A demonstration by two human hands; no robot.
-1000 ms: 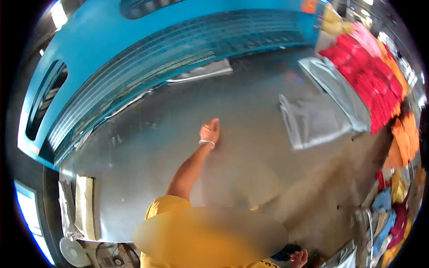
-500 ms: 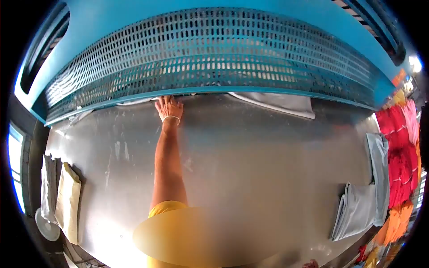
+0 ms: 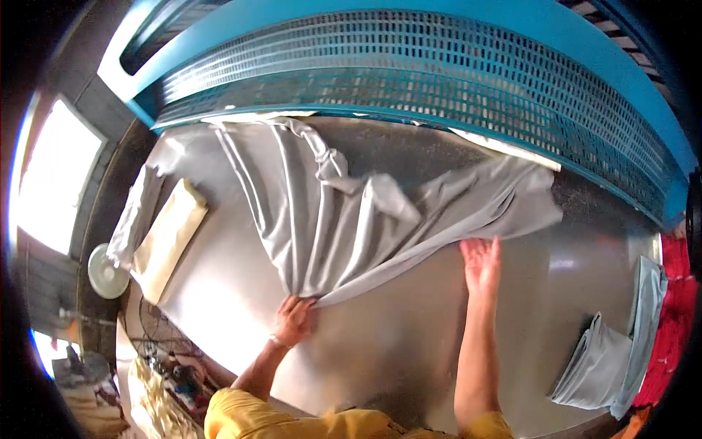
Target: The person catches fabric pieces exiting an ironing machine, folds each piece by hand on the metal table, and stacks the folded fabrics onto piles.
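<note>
A wide piece of grey cloth lies in folds over the metal table, fanning out from near the blue guard toward me. My left hand, with a band at the wrist, is closed on the cloth's near corner, where the folds gather. Farther right, my right hand has its fingers stretched out, palm up, at the cloth's front edge. Whether its fingertips touch the fabric, I cannot tell. The cloth's far left side reaches the gap under the guard.
A blue perforated guard spans the far side of the metal table. Folded cream cloth lies at the left edge, folded grey cloth at the right. Red fabric hangs beyond the right edge; a pale fan stands left.
My left hand has come back from the guard's lower edge, drawing the grey cloth out over the table. My right hand has come into view. The whole view has turned.
</note>
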